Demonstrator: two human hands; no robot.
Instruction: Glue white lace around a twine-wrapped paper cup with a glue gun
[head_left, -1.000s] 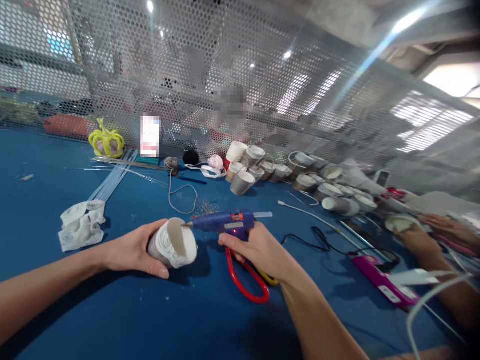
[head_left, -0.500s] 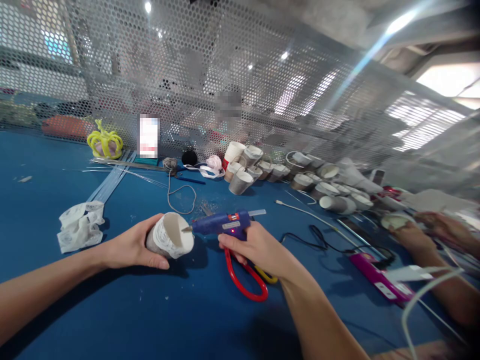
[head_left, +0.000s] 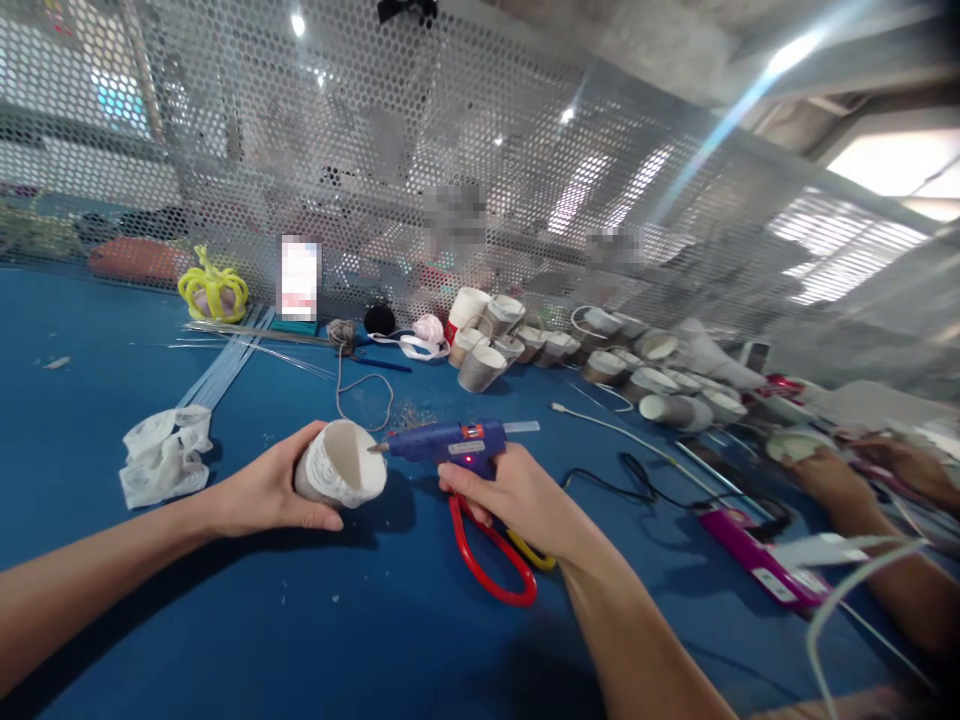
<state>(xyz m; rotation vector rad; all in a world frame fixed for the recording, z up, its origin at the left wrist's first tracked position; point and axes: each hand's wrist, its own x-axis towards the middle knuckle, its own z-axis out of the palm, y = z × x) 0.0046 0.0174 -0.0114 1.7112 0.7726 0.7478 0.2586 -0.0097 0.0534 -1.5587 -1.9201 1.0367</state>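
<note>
On the blue desk [head_left: 360,630], a round grey cup with a white lace band [head_left: 334,480] sits tipped in the left hand [head_left: 270,490], whose thumb and fingers curl around its sides. The right hand [head_left: 510,490] is wrapped around a blue plastic glue gun [head_left: 442,442], its metal tip at the cup's mouth; I can't tell if they touch. A red loop handle [head_left: 477,580] lies right under that hand, in its way, with a bit of yellow beside the wrist. A thin black cord [head_left: 646,496] and a long purple power strip [head_left: 757,560] crowd the right side, and another person's hands [head_left: 817,470] are busy past them. Crumpled white lace [head_left: 166,460] lies left of the cup. Behind it are a fuzzy grey yarn ball [head_left: 341,334] and many small grey-and-white cups [head_left: 480,368]. The desk's back edge meets a silver wall full of holes [head_left: 337,120]. There's room to move toward the front.
</note>
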